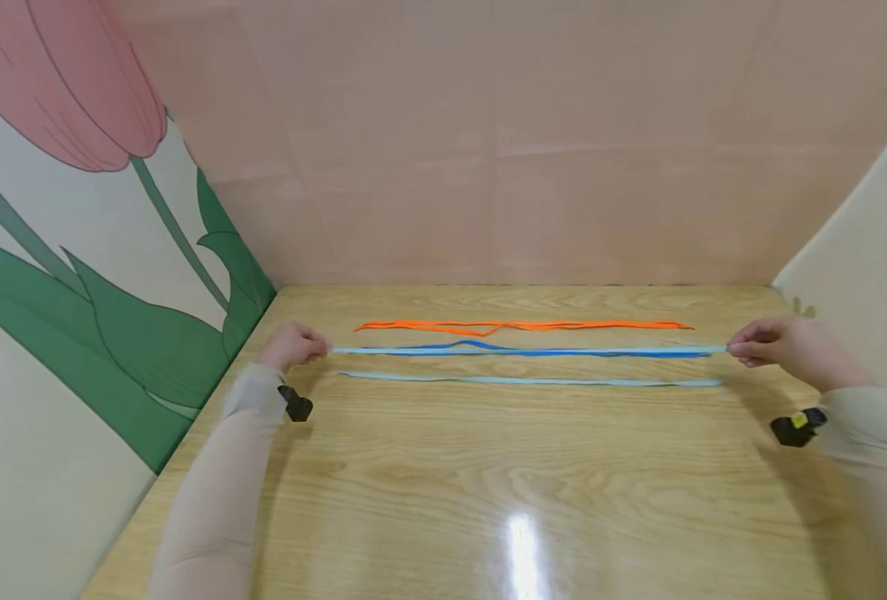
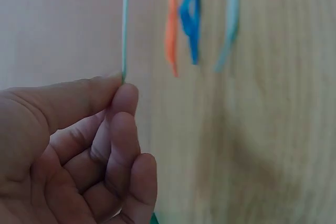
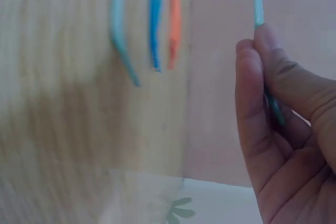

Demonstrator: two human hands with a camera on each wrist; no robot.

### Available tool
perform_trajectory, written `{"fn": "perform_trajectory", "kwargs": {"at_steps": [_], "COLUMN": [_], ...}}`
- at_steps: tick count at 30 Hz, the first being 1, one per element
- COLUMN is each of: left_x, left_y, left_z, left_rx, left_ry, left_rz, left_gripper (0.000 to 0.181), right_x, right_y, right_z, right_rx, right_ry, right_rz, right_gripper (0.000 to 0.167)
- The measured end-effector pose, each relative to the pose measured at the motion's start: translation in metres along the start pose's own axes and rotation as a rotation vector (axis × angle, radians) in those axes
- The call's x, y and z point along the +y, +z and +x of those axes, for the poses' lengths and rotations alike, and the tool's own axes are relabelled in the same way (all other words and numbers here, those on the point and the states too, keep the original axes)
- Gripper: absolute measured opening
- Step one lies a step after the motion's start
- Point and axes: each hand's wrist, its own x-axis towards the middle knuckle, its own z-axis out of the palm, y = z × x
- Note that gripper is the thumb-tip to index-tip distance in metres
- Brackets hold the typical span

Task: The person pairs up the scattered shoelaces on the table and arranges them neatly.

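Observation:
A thin light-blue ribbon (image 1: 601, 350) is stretched straight between both hands, raised above the table. My left hand (image 1: 293, 345) pinches one end between thumb and index finger, the other fingers curled beneath. At the opposite end my right hand (image 1: 789, 346) pinches it too, and a short tail (image 3: 275, 109) hangs inside that palm. On the table lie an orange ribbon (image 1: 586, 324) at the back, a blue ribbon (image 1: 669, 355) partly hidden by the held one, and a second light-blue ribbon (image 1: 533, 381) nearest me. These three run roughly parallel, left to right; the orange and blue show folds.
The wooden table (image 1: 488, 467) extends toward me with a bright glare spot. A pink backdrop (image 1: 488, 167) rises behind it. A tulip-printed panel (image 1: 113, 333) stands at the left, and a pale printed panel (image 1: 879, 250) at the right.

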Motion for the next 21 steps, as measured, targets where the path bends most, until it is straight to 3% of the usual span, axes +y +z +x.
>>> {"fn": "perform_trajectory", "kwargs": {"at_steps": [8, 21], "left_x": [-0.012, -0.013], "left_y": [0.012, 0.023], "left_z": [0.002, 0.009], "left_rx": [-0.072, -0.053], "left_ry": [-0.03, -0.166], "left_rz": [0.128, 0.197], "left_gripper": [0.019, 0.013], "right_x": [0.01, -0.002], "right_y": [0.025, 0.033], "right_z": [0.011, 0.019], "right_rx": [-0.098, -0.187], "right_ry": [-0.047, -0.019], "right_rz": [-0.009, -0.078], "right_gripper": [0.013, 0.013]}}
